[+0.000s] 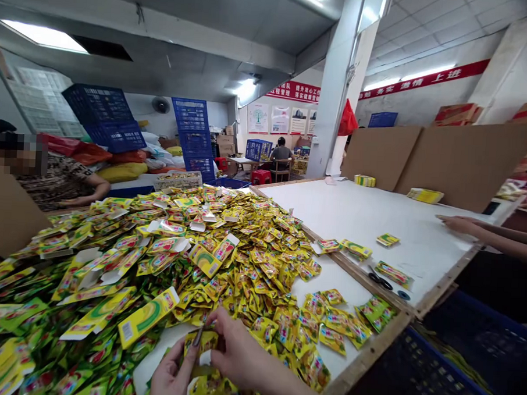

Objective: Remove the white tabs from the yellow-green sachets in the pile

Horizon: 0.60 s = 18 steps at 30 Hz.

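My left hand (175, 369) and my right hand (236, 346) are close together at the bottom middle of the head view. Between them is a small yellow packet (209, 339), pinched by the fingers of both hands. A white flap or edge shows beside it, and the fingers hide much of its shape. Below my hands lie more yellow sachets (214, 390). Just left is a yellow carton (148, 317) with a green curved band, resting on the heap. Loose yellow sachets (310, 325) lie on the white tabletop right of my right forearm.
A large heap of yellow sachets (260, 261), green sachets (96, 330) and cartons covers the table. A wooden edge strip (352, 264) divides it from a white table (333, 206), where black scissors (380, 280) lie. Co-workers sit left and right. Blue crates (465, 369) stand lower right.
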Each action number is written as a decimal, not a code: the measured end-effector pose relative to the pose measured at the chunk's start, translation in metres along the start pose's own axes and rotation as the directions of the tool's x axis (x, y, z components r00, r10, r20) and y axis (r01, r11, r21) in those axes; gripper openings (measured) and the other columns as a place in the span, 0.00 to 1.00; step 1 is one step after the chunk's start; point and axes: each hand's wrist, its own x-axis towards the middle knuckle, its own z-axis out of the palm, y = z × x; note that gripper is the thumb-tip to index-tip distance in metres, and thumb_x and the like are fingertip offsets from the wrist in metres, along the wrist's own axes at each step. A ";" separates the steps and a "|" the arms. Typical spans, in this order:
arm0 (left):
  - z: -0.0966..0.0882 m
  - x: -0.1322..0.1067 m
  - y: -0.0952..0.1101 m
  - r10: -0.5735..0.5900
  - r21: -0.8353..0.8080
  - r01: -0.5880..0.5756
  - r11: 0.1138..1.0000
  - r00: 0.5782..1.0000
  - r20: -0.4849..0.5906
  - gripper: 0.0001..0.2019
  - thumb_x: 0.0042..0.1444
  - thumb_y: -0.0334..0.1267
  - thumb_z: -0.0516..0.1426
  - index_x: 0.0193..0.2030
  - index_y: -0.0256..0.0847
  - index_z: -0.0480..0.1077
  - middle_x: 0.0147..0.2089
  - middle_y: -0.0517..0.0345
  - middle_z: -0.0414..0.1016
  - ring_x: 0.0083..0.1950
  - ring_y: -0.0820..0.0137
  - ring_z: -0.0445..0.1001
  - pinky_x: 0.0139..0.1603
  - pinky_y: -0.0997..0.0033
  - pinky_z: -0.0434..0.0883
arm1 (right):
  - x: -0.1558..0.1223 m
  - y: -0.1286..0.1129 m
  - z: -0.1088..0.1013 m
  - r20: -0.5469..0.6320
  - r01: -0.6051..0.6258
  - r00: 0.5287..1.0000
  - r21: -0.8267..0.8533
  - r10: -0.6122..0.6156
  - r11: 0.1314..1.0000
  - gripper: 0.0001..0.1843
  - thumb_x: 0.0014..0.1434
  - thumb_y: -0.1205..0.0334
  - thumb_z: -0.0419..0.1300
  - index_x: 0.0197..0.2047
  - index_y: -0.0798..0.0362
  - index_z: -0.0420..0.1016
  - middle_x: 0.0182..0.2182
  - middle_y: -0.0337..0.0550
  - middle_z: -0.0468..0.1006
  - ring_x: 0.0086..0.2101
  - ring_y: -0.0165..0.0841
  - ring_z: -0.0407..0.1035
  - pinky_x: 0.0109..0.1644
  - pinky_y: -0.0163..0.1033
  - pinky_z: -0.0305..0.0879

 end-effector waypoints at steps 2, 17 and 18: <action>-0.001 -0.004 0.001 -0.076 -0.044 0.075 0.996 0.997 -0.024 0.28 0.39 0.61 0.59 0.41 0.41 0.68 0.33 0.58 0.80 0.35 0.61 0.77 0.29 0.71 0.75 | -0.003 0.002 0.005 -0.127 -0.007 0.992 -0.039 0.002 0.999 0.37 0.42 0.71 0.59 0.56 0.47 0.56 0.46 0.43 0.67 0.42 0.37 0.63 0.45 0.40 0.61; -0.070 0.078 0.013 0.624 0.972 -0.203 0.119 0.776 0.086 0.37 0.49 0.53 0.45 0.59 0.24 0.57 0.60 0.27 0.54 0.66 0.42 0.39 0.57 0.38 0.49 | -0.027 0.019 -0.010 -0.085 0.008 0.995 0.618 0.057 0.786 0.13 0.46 0.54 0.66 0.35 0.51 0.75 0.24 0.35 0.72 0.24 0.29 0.65 0.29 0.32 0.62; -0.073 0.080 0.008 0.614 0.979 -0.181 0.098 0.785 0.084 0.36 0.50 0.52 0.44 0.57 0.21 0.59 0.59 0.24 0.54 0.66 0.41 0.38 0.56 0.37 0.49 | -0.027 0.021 -0.012 -0.090 -0.009 0.992 0.665 0.092 0.746 0.15 0.46 0.53 0.66 0.35 0.51 0.74 0.23 0.35 0.72 0.21 0.27 0.63 0.24 0.31 0.60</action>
